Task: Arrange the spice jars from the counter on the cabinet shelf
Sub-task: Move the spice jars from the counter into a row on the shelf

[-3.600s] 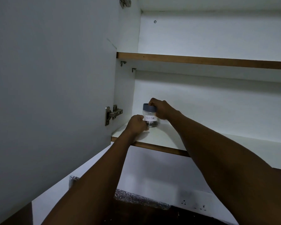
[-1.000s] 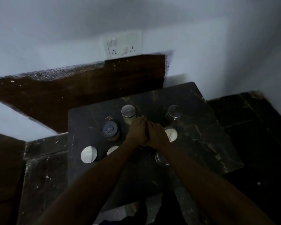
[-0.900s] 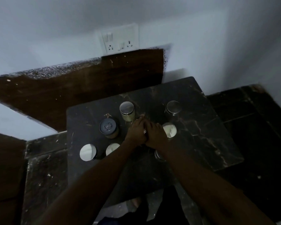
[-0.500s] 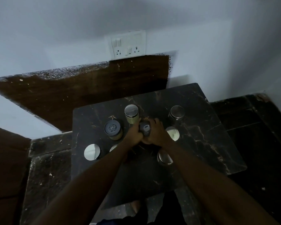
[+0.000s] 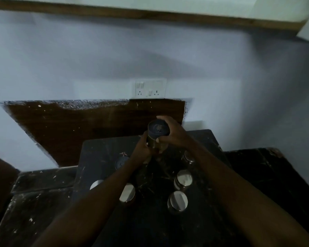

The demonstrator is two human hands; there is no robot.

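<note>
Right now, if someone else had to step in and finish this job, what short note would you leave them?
Left hand and right hand: both wrapped around one dark-lidded spice jar, lifted above the counter.
Still on the dark stone counter: another dark-lidded jar and at least five shiny-lidded jars, for example and.
Cabinet shelf edge is at the top of view; its contents are not visible.
Left: carry the held jar up to the shelf, then the rest one by one.

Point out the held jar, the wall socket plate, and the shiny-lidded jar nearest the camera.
held jar point(image 5: 158, 130), head view, dark lid.
wall socket plate point(image 5: 148, 87), head view, plate centre.
shiny-lidded jar point(image 5: 177, 201), head view, lid top.
</note>
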